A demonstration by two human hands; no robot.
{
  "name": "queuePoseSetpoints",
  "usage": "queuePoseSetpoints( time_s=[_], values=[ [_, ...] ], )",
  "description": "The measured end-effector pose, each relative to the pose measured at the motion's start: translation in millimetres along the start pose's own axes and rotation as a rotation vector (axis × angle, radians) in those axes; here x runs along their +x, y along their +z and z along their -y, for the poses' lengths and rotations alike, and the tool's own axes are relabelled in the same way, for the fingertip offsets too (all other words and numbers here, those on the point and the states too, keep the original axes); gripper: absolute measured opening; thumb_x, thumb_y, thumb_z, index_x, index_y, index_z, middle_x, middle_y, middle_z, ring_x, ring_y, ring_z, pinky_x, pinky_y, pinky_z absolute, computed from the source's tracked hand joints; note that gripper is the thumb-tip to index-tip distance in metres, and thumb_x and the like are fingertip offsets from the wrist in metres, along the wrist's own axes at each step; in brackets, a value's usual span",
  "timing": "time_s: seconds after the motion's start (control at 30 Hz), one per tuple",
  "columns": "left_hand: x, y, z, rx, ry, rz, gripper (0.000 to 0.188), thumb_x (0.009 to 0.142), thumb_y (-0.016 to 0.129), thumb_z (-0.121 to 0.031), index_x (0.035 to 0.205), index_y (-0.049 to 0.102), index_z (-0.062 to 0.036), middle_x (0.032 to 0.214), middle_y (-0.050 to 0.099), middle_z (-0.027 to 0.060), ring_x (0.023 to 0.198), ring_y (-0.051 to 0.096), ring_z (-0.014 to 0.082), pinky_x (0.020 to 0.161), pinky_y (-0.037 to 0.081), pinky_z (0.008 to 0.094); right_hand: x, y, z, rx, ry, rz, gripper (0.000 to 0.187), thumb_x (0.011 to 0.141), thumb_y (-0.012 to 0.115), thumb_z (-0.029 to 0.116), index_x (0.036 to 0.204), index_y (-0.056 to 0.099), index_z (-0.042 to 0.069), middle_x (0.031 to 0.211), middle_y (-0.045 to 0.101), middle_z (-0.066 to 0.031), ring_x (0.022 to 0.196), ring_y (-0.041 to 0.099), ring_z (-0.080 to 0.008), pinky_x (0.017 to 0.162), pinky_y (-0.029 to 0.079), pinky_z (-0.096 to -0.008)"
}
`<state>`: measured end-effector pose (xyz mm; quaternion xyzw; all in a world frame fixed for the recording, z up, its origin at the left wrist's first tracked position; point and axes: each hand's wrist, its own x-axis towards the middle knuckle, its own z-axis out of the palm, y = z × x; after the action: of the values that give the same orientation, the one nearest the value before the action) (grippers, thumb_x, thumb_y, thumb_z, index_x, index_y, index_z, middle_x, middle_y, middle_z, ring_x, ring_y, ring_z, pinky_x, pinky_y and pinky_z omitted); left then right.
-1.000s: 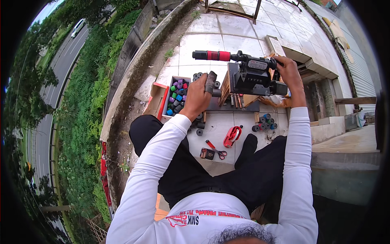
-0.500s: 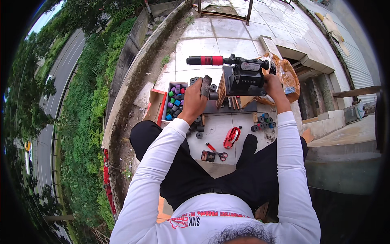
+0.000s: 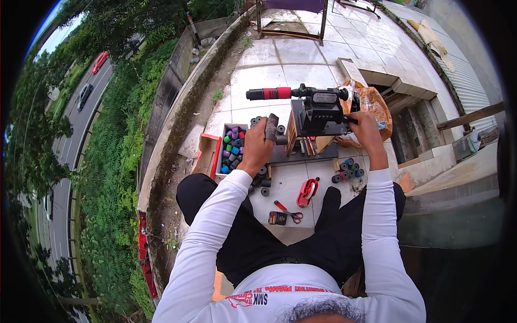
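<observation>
1. Head view: the left hand [image 3: 257,146] is closed around a dark flat strip [image 3: 272,127] – held upright, long axis vertical.
2. The right hand [image 3: 365,125] grips the black press machine [image 3: 319,114] on the tiled floor [image 3: 280,70]; its red-gripped lever [image 3: 272,93] lies horizontal – pointing left.

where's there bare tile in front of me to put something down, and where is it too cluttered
Bare tile lies beyond the black lever press with its red-gripped handle, toward the metal frame, and between the red clamp and the loose coloured rolls. It is crowded around the open box of coloured rolls, under the left hand, and by the red-handled scissors.
</observation>
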<state>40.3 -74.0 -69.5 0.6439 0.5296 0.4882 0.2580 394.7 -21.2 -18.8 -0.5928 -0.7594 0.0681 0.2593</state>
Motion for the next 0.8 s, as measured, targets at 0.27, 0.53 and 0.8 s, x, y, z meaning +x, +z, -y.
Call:
queuePoseSetpoints(
  time_s=[0.27,0.53,0.8],
  values=[
    [-1.3,7.2,16.1,0.055,0.111,-0.036,0.020,0.111,0.055,-0.016,0.110,0.064,0.0018,0.084,0.066,0.0274,0.077,0.064,0.0499,0.067,0.050,0.0478,2.9,-3.2,4.2,0.002,0.016,0.044,0.028,0.084,0.079,0.001,0.112,0.081,-0.002,0.104,0.078,-0.0238,0.103,0.074,-0.0415,0.094,0.057,-0.0460],
    [7.4,4.7,12.5,0.007,0.049,-0.013,0.013,0.104,0.057,-0.011,0.100,0.055,0.0017,0.086,0.065,0.0299,0.085,0.063,0.0546,0.071,0.048,0.0560,-4.6,-6.5,18.5,0.137,0.026,-0.200,0.029,0.088,0.075,-0.004,0.116,0.080,-0.003,0.113,0.079,-0.0193,0.103,0.077,-0.0349,0.094,0.059,-0.0410],
    [6.7,8.9,13.7,0.004,0.058,-0.018,0.011,0.102,0.057,-0.008,0.100,0.055,0.0023,0.086,0.064,0.0305,0.086,0.063,0.0550,0.073,0.049,0.0551,38.0,-0.2,11.2,0.130,-0.045,-0.276,0.028,0.091,0.074,-0.001,0.118,0.080,-0.002,0.117,0.079,-0.0193,0.107,0.077,-0.0338,0.095,0.059,-0.0401]
  ],
)
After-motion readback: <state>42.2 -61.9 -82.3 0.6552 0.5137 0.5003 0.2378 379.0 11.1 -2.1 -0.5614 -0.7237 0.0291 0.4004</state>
